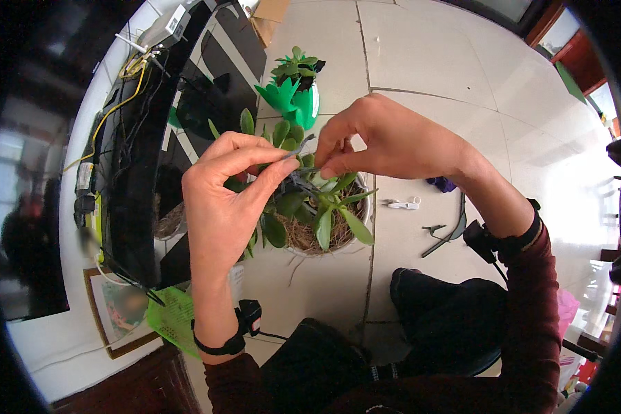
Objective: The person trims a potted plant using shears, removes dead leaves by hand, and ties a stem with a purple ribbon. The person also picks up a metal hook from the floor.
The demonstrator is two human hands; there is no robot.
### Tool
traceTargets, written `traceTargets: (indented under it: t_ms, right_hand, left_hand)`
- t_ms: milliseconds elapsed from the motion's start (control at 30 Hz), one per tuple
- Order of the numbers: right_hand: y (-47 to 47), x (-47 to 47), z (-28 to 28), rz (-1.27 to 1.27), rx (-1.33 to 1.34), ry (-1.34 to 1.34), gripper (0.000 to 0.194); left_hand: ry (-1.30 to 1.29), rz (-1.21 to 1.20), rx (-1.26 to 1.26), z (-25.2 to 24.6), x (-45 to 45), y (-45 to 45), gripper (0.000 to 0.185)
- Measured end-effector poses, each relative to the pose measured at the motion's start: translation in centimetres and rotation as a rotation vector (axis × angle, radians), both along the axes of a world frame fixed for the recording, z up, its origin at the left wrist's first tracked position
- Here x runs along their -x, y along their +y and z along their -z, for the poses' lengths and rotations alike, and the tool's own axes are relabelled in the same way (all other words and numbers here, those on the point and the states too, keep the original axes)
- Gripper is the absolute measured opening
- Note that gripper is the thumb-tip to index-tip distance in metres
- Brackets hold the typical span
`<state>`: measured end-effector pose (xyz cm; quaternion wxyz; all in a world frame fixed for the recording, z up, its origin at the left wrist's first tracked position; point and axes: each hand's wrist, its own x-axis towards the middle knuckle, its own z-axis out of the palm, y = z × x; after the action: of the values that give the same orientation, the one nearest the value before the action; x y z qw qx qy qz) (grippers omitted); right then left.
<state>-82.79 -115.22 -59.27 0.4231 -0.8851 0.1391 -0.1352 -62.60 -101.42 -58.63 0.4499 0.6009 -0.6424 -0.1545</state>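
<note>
A succulent with thick, oval green leaves (324,227) grows in a white round pot (365,207) on the floor before me. Brown straw-like fibre (305,235) covers its soil. Over the stems, my left hand (227,186) pinches a grey cord (304,145) between thumb and forefinger, and its end sticks up past the fingertips. My right hand (388,139) has thumb and forefinger together at another part of the grey cord, just to the right. Between the two hands the cord lies around or against a stem; leaves and fingers partly hide it.
Behind stands a smaller succulent (296,64) in a green-and-white pot (305,108). White-handled snips (404,203), a dark angled plastic piece (453,233) and a purple bundle (442,183) lie on the tiles at right. At left are a glossy black cabinet (134,207), yellow cable (115,107) and green basket (172,315).
</note>
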Motion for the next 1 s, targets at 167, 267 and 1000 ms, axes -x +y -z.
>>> traceTargets:
  t_ms: [167, 267, 1000]
  right_hand:
    - [1.1, -0.2, -0.4, 0.027, 0.069, -0.058, 0.013]
    - [1.8, -0.2, -0.6, 0.053, 0.18, -0.19, 0.011]
    - [4.0, -0.1, -0.2, -0.09, 1.101, -0.27, 0.023]
  left_hand:
    - [0.003, -0.002, 0.016, -0.1, 0.4, -0.1, 0.015]
    - [0.051, -0.049, 0.029, -0.2, 0.8, -0.3, 0.014]
    - [0.102, 0.137, 0.046, -0.2, 0.1, -1.5, 0.017]
